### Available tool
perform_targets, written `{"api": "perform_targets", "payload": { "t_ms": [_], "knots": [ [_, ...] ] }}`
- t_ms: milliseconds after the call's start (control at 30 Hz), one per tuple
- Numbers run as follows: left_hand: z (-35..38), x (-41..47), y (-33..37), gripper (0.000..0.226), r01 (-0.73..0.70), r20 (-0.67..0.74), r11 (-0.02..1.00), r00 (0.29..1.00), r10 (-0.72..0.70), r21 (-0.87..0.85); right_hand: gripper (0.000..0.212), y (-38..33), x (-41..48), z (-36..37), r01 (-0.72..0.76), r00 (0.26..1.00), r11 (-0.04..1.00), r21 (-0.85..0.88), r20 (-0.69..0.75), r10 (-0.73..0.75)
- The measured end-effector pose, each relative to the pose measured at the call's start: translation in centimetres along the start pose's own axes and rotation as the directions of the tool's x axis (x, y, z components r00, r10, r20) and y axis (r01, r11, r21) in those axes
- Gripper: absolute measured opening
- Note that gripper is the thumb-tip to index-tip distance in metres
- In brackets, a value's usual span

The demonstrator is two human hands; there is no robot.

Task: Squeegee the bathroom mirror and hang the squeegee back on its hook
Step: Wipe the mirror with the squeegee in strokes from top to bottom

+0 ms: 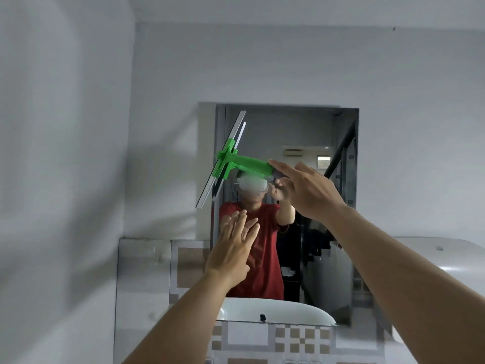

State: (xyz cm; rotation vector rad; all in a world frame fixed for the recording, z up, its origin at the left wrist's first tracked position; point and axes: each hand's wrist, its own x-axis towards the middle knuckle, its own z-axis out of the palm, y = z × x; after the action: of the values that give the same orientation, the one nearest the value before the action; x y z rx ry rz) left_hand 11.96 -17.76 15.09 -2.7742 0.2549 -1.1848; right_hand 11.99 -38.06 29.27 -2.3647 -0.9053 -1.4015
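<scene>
The mirror [301,132] hangs on the grey wall straight ahead and reflects a person in a red shirt. A green squeegee [246,164] with a long metal blade is held up at the mirror's upper left, with the blade tilted and lying along the left edge. My right hand [307,190] grips the end of its handle, the forefinger stretched along the top. My left hand [233,248] is raised lower down in front of the mirror, fingers spread, holding nothing. No hook is visible.
A white basin rim [275,311] shows at the mirror's bottom edge. A white rounded appliance [446,264] is mounted at the right. A shiny panel [141,285] stands at the lower left, and patterned tiles [294,340] run below the mirror.
</scene>
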Motion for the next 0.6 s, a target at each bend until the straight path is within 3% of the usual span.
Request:
{"api": "perform_targets", "payload": {
  "t_ms": [233, 400, 600],
  "knots": [
    [1.5, 1.2, 0.2, 0.114, 0.049, 0.107, 0.998, 0.993, -0.053, 0.040, 0.057, 1.3, 4.6, -0.8, 0.149, 0.988, 0.981, -0.127, 0.054, -0.143],
    [2.8, 1.9, 0.1, 0.113, 0.056, 0.065, 0.995, 0.996, -0.062, 0.083, 0.075, 2.2, 6.9, -2.0, 0.166, 0.985, 0.965, -0.202, 0.090, -0.151],
    [4.1, 2.0, -0.7, 0.117, 0.031, 0.008, 0.996, 0.999, -0.032, 0.087, 0.071, 2.5, 8.3, -1.2, 0.208, 0.977, 0.952, -0.226, 0.085, -0.193]
  ]
}}
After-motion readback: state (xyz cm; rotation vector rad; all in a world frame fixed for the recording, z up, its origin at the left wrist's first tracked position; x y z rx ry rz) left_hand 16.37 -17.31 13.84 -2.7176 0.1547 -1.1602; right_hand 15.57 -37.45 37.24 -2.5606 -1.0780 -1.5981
